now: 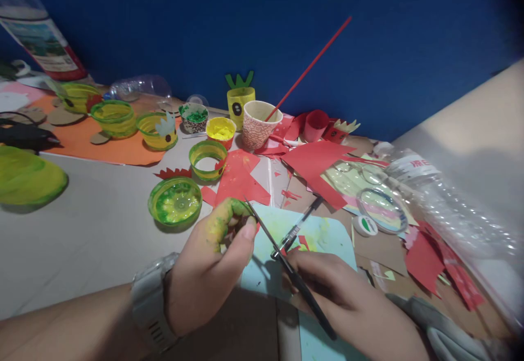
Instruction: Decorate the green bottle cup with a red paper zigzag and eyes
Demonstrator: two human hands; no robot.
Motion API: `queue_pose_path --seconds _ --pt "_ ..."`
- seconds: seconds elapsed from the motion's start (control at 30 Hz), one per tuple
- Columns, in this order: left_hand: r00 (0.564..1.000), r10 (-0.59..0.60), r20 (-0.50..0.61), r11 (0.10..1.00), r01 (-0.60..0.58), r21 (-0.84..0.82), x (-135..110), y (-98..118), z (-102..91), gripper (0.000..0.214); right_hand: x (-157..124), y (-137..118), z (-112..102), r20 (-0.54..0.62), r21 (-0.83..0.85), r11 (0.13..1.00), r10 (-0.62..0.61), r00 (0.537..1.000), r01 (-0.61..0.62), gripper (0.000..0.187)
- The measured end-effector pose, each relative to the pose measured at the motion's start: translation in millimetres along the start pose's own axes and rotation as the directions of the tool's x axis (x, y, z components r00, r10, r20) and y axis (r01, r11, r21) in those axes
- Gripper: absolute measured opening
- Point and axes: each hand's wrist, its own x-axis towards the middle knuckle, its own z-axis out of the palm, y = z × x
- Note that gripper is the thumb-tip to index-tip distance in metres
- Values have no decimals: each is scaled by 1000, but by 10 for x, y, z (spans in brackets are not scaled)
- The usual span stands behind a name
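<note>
My left hand (213, 265), smeared with yellow-green paint and wearing a pale wristwatch, pinches a small scrap of red paper (256, 229) between thumb and forefinger. My right hand (347, 301) is closed round the handles of black scissors (286, 265), whose blades point up-left and meet the scrap at the left fingertips. Both hands are over a light blue sheet (327, 235) with yellow paint marks. A black pen (297, 230) lies on that sheet just beyond the scissors.
Painted green-yellow bottle bases (174, 202) and rings (208, 159) stand ahead, with paint cups (221, 130) and a patterned paper cup (257, 124) holding a red stick. Red paper pieces (315, 159) litter the middle. A clear plastic bottle (446, 203) lies at right. Blue wall behind.
</note>
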Motion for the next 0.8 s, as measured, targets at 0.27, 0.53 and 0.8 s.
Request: queue_pose_path --seconds 0.27,0.53,0.8 --pt "997 57 58 984 -66 163 -1 48 -27 15 43 3 9 -125 249 967 76 989 -43 21" --pt "924 127 362 823 -301 481 -22 7 -7 8 46 65 136 -307 646 760 166 937 77 16" --pt "907 117 404 807 -324 494 -56 14 -34 10 41 16 105 -337 598 799 168 926 72 9"
